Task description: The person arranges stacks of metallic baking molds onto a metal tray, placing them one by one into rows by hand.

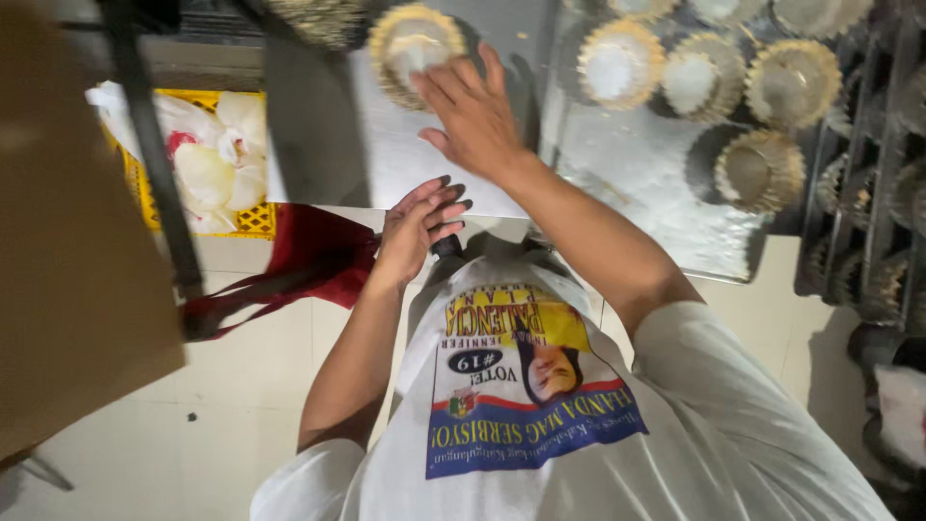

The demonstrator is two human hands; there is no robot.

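Fluted tin [413, 43]: round, gold, pale inside | right hand [475, 114] spread, touching | left hand [417, 230] flat, empty

Golden fluted moulds [621, 64] with pale whitish insides are seen on a grey metal surface [637, 174]. A yellow latticed crate [253, 220], a dark red cloth [313, 253] and a white printed shirt [526, 386] are shown.

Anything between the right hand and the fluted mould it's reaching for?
Nothing. In the head view the right hand fingertips meet the fluted mould rim; only bare metal table beneath.
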